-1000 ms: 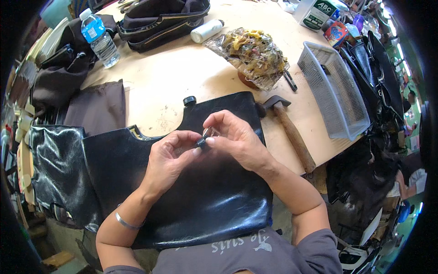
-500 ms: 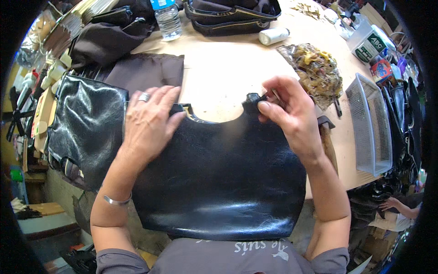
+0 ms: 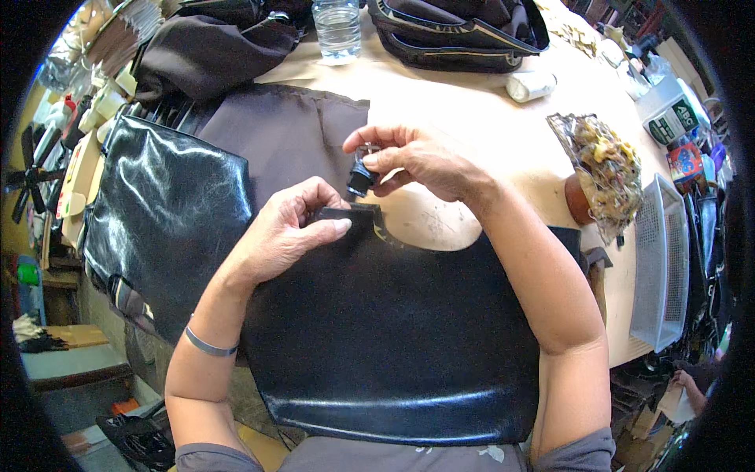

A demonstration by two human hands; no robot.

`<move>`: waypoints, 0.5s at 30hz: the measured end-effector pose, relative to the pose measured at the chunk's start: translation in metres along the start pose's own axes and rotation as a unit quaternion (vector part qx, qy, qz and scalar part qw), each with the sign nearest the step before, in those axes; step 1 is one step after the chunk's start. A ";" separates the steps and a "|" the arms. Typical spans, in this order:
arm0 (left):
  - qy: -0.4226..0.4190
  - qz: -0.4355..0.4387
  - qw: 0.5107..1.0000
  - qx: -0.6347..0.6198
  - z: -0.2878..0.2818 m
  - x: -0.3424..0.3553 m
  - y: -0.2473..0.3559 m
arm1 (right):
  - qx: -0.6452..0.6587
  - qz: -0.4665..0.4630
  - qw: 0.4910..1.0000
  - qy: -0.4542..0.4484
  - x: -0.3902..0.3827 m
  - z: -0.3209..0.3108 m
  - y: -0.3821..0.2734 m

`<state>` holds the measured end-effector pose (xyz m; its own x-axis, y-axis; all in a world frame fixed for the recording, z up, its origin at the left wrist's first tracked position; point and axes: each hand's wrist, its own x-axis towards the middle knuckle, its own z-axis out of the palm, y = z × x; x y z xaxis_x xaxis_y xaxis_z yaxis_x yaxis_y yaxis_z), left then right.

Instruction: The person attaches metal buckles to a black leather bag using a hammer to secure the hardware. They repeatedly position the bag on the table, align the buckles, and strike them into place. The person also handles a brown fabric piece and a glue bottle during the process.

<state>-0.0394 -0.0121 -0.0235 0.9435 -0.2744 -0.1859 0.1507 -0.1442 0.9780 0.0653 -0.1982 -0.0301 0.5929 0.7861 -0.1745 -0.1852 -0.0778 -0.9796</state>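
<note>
There is one view only, from a fisheye camera worn on the person's head. It looks steeply down and forward over the surface (image 3: 487, 118), close enough that the forearms enter from the lower edge and the left hand (image 3: 287, 232) and right hand (image 3: 425, 161) fill the middle. The near edge of the surface lies under the chest; its far edge bends along the top rim. Dark corners ring the picture, and straight lines curve outward.
</note>
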 end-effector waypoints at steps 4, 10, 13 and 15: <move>0.028 -0.058 0.996 -0.068 -0.003 0.004 -0.006 | 0.061 0.020 0.997 -0.033 0.004 -0.005 0.013; 0.062 -0.069 0.991 -0.093 0.001 0.007 -0.002 | 0.177 0.085 0.981 -0.007 0.006 -0.004 0.019; 0.073 -0.069 0.992 -0.073 0.004 0.006 0.004 | 0.170 0.068 0.982 -0.042 0.003 -0.006 0.018; 0.054 -0.080 0.994 -0.048 0.003 0.007 0.004 | 0.157 0.049 0.985 -0.054 0.001 -0.006 0.019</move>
<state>-0.0330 -0.0173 -0.0212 0.9307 -0.1512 -0.3332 0.3236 -0.0846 0.9424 0.0675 -0.2025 -0.0499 0.4772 0.8458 -0.2387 -0.4810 0.0240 -0.8764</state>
